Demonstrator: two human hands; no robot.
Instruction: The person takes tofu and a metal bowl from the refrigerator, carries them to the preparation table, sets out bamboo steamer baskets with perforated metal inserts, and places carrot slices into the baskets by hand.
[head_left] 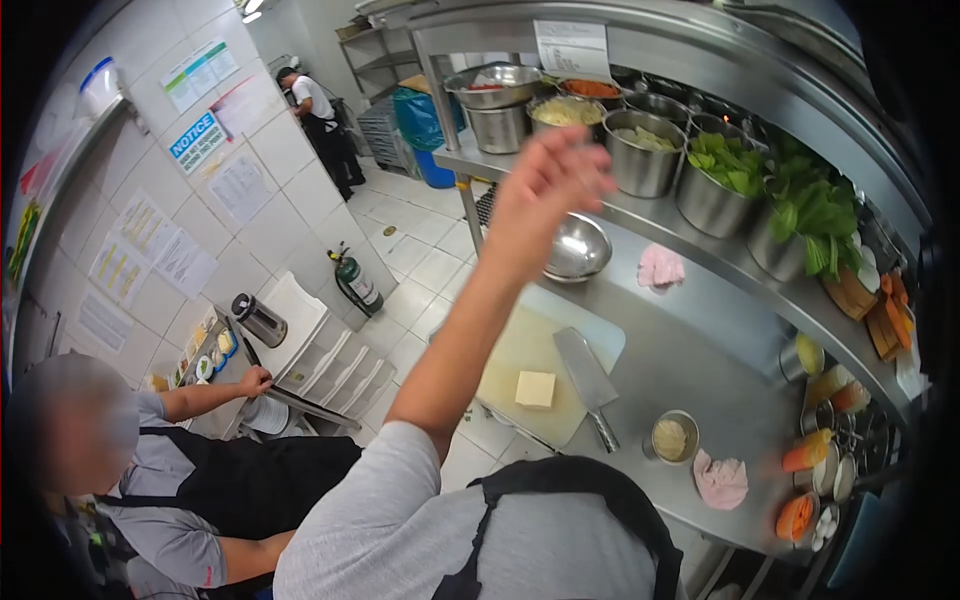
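My left hand is raised at the front of the steel shelf, near a pot of pale shreds and a pot of pale green slices. Its fingers are blurred but look apart and loosely bent, with nothing visible in them. Below my forearm, a pale yellow block sits on the cutting board. A cleaver lies beside the block, its handle toward my body. Partly behind my wrist, a steel bowl stands on the counter. My right hand is out of view.
Pots of leafy greens line the shelf. On the counter are a small cup, pink cloths and, at the right, containers of carrots. A co-worker stands close at my left; another person is farther back.
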